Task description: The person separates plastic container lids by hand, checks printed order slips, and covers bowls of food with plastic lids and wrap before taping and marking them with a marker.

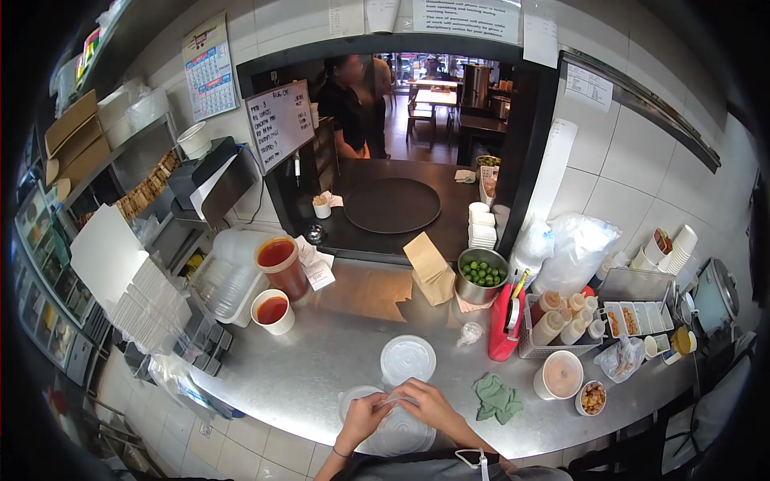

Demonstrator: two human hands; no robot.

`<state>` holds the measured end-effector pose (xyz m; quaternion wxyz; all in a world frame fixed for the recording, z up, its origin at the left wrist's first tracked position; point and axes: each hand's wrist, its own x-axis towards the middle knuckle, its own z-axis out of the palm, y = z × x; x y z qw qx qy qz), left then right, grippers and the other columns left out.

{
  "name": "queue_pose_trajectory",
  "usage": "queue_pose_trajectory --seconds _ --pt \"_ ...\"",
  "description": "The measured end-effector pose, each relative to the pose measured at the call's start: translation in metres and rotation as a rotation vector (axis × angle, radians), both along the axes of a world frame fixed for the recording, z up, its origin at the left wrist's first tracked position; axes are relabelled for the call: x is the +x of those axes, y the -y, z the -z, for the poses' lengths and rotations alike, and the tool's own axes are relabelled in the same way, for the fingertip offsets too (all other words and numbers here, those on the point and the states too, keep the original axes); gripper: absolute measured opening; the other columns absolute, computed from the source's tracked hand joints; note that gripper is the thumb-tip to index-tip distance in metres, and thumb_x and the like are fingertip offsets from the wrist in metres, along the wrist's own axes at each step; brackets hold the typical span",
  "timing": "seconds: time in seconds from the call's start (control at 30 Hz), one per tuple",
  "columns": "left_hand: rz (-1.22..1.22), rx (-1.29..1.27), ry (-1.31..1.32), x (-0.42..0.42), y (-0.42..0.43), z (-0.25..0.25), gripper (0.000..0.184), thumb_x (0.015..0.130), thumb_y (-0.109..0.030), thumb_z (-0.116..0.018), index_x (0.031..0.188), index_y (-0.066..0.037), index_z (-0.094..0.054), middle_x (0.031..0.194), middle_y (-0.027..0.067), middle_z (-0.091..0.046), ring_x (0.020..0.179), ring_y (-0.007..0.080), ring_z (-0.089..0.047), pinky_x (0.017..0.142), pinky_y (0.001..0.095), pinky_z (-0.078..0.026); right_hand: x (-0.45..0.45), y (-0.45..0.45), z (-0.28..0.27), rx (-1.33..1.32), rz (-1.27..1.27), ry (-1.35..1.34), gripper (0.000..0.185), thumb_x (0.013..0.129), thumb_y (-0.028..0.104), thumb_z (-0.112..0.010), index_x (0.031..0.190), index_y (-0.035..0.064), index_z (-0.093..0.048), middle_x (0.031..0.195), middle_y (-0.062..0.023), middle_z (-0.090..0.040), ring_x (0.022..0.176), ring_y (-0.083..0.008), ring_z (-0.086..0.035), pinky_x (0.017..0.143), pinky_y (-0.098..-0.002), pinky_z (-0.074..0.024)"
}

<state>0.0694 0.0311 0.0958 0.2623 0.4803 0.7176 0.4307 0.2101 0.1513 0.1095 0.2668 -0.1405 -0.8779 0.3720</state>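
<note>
Together, left hand and right hand pinch clear plastic over round lids, near a green cloth.

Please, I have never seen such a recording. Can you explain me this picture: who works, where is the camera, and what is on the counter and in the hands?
There is no machine here: a person works with two bare hands. The only picture comes from a camera worn on the head, looking forward and down. The left hand and right hand meet, pinching a thin clear piece; I cannot tell exactly what it is. Beyond them lies a round plastic lid. The metal counter also holds a cup of red liquid at the left, and a pot of green fruits, a green cloth and bottles at the right.
</note>
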Motion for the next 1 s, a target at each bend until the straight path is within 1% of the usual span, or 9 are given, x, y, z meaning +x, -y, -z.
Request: queue_pose_trajectory --seconds 0.23,0.33,0.43,0.53,0.63,0.7,0.8,0.87,1.0 --pt "-0.022 0.021 -0.016 -0.003 0.003 0.005 0.021 0.082 -0.015 -0.068 0.097 -0.001 -0.067 0.073 0.0107 -0.068 0.063 0.0111 -0.064 0.057 0.0252 -0.049 -0.008 0.01 0.006 0.26 0.066 -0.036 0.014 0.073 0.007 -0.065 0.087 0.0055 -0.061 0.087 -0.0064 -0.059 0.081 -0.0247 -0.06 0.07 -0.0348 -0.0481" --pt "-0.038 0.023 -0.038 -0.003 0.006 0.007 0.02 0.082 -0.013 -0.068 0.097 -0.001 -0.067 0.073 0.0113 -0.068 0.064 0.0122 -0.065 0.057 0.0258 -0.049 -0.01 0.014 0.014 0.293 0.072 -0.067 0.012 0.075 0.008 -0.064 0.085 0.0061 -0.057 0.088 -0.0049 -0.056 0.084 -0.023 -0.058 0.071 -0.0356 -0.0467" --pt "-0.043 0.017 -0.025 -0.004 0.008 0.01 0.019 0.082 -0.012 -0.067 0.097 0.0 -0.067 0.073 0.0125 -0.068 0.063 0.0134 -0.065 0.057 0.0261 -0.05 -0.011 0.017 0.016 0.302 0.071 -0.08 0.012 0.075 0.008 -0.064 0.085 0.0057 -0.059 0.089 -0.0044 -0.056 0.084 -0.0221 -0.058 0.071 -0.0346 -0.0463" --pt "-0.052 -0.003 -0.028 -0.004 0.01 0.006 0.019 0.082 -0.012 -0.067 0.096 0.0 -0.066 0.073 0.0133 -0.068 0.063 0.014 -0.066 0.056 0.0262 -0.05 -0.013 0.019 0.014 0.319 0.095 -0.144 0.012 0.07 0.005 -0.066 0.082 0.0046 -0.062 0.088 -0.005 -0.059 0.079 -0.0231 -0.059 0.068 -0.0339 -0.0477" --pt "-0.062 0.001 -0.026 -0.003 0.01 0.002 0.019 0.082 -0.012 -0.066 0.096 0.001 -0.066 0.072 0.0133 -0.067 0.061 0.0137 -0.065 0.055 0.0263 -0.049 -0.013 0.02 0.015 0.329 0.096 -0.176 0.012 0.07 0.004 -0.067 0.081 0.0039 -0.062 0.089 -0.0049 -0.06 0.08 -0.0227 -0.059 0.067 -0.0331 -0.0475" --pt "-0.067 -0.041 -0.003 -0.002 0.01 -0.007 0.019 0.082 -0.012 -0.066 0.096 0.001 -0.066 0.071 0.0133 -0.067 0.061 0.0135 -0.065 0.055 0.0263 -0.049 -0.014 0.021 0.015 0.341 0.102 -0.179 0.013 0.069 0.004 -0.067 0.081 0.004 -0.062 0.088 -0.0048 -0.06 0.08 -0.0223 -0.059 0.067 -0.0327 -0.0475" --pt "-0.05 0.011 -0.032 -0.004 0.01 0.0 0.018 0.083 -0.012 -0.065 0.095 0.001 -0.067 0.07 0.0134 -0.067 0.058 0.013 -0.064 0.053 0.0265 -0.048 -0.015 0.022 0.02 0.347 0.097 -0.173 0.013 0.069 0.004 -0.066 0.081 0.0037 -0.062 0.088 -0.005 -0.06 0.08 -0.022 -0.059 0.068 -0.0326 -0.0475" --pt "-0.058 -0.015 -0.035 -0.004 0.011 -0.002 0.018 0.083 -0.012 -0.065 0.096 0.001 -0.067 0.068 0.0134 -0.066 0.057 0.0128 -0.063 0.052 0.0267 -0.048 -0.015 0.023 0.023 0.338 0.094 -0.168 0.013 0.069 0.003 -0.066 0.081 0.0035 -0.062 0.088 -0.0051 -0.06 0.081 -0.0221 -0.059 0.068 -0.0328 -0.0475" --pt "-0.071 -0.079 -0.001 -0.002 0.013 -0.021 0.019 0.083 -0.012 -0.065 0.096 0.001 -0.067 0.066 0.0124 -0.066 0.054 0.0127 -0.063 0.05 0.0269 -0.048 -0.016 0.024 0.023 0.322 0.093 -0.174 0.014 0.069 0.003 -0.066 0.082 0.003 -0.062 0.091 -0.0052 -0.061 0.083 -0.0223 -0.06 0.07 -0.033 -0.048"
